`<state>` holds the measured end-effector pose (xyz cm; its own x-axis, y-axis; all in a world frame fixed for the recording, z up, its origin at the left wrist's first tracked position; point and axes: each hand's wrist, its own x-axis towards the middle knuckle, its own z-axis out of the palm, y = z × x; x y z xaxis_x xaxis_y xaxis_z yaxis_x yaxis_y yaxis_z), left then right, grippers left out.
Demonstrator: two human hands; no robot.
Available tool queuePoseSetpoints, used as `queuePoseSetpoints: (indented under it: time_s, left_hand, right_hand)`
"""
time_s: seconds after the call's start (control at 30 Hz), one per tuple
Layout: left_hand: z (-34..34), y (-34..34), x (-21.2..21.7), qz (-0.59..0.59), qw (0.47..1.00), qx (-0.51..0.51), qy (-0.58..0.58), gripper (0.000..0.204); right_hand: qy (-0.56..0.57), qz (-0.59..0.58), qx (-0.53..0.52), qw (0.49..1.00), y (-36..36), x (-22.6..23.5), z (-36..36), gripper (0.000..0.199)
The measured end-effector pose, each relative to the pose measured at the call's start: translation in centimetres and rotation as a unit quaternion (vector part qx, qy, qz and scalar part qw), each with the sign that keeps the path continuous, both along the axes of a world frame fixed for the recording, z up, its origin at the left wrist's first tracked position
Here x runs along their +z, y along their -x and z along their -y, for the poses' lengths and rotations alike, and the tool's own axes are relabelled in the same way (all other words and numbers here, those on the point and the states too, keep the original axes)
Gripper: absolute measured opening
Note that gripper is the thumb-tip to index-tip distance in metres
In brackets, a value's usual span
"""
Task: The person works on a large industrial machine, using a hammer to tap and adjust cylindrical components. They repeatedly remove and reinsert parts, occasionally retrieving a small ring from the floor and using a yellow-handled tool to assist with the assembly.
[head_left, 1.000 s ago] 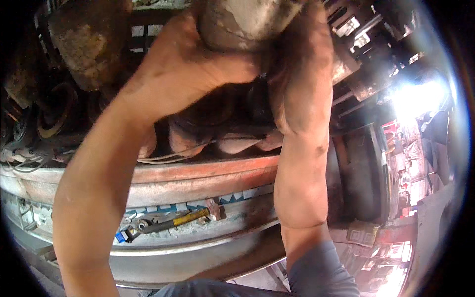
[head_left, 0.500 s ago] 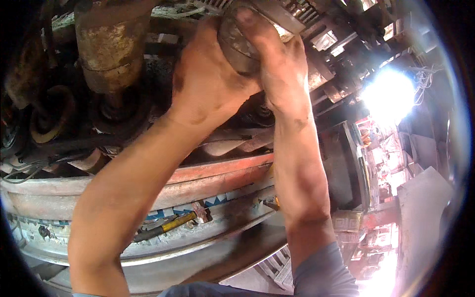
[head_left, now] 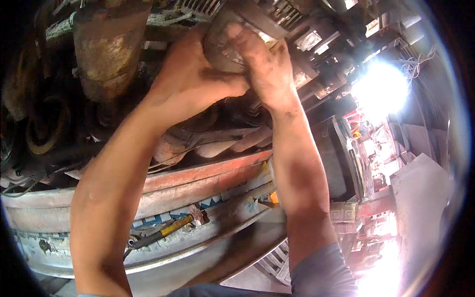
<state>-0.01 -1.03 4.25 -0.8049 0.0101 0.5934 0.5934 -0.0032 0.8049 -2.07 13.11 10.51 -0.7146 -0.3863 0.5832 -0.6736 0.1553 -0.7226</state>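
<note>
A thick, round, worn grey metal part [head_left: 220, 48] sits at the top centre, between my two hands. My left hand [head_left: 190, 79] is wrapped around its left side, the thumb stretched across below it toward my right wrist. From the right, my right hand [head_left: 267, 67] grips the same part, with its thumb laid over the near face. The far fingers of both hands are hidden behind the part and the hands themselves. Whether the part is loose or fixed to the machinery behind it, I cannot tell.
To the left hangs a rusty metal cylinder [head_left: 110, 49] above dark rings. Below my arms, a hammer [head_left: 170, 227] with a yellow and black handle lies on a curved, paint-worn ledge [head_left: 203, 252]. A glaring light [head_left: 381, 91] shines at right, near a grey sheet panel [head_left: 423, 198].
Both hands and the round part have shifted left in the picture, along with some of the surroundings. My left hand has turned, and its thumb now reaches out more.
</note>
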Motion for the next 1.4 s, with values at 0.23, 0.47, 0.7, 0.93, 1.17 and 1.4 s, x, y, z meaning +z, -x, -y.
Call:
queuePoseSetpoints:
  time_s: [0.23, 0.47, 0.7, 0.93, 1.17, 1.4]
  left_hand:
    - [-2.1, 0.3, -1.2, -0.051, 0.991, 0.034, -0.121, 0.083]
    - [-2.6, 0.1, -1.4, -0.009, 0.987, -0.013, -0.163, 0.08]
    - [-2.1, 1.0, -1.9, -0.059, 0.995, 0.044, -0.066, 0.086]
    - [-2.0, 1.1, -2.1, -0.038, 0.996, -0.001, -0.078, 0.082]
    - [-1.4, 0.6, -1.5, -0.08, 0.994, 0.072, 0.003, 0.081]
    - [-1.6, 1.0, -2.0, -0.07, 0.989, 0.131, 0.016, 0.078]
  right_hand:
    - [0.019, -0.036, -0.069, 0.997, -1.3, -0.8, -0.3, 0.056]
    - [-0.122, -0.374, -0.269, 0.879, -2.0, 2.1, -1.9, 0.054]
    - [-0.246, -0.327, -0.367, 0.835, 0.9, 1.5, 0.0, 0.059]
    - [-0.314, -0.284, -0.397, 0.814, -3.6, -0.7, -5.2, 0.059]
    - [-0.174, 0.279, -0.366, 0.871, -14.6, -22.8, -11.5, 0.047]
    - [-0.463, 0.54, -0.045, 0.701, -26.5, -47.1, -14.8, 0.094]
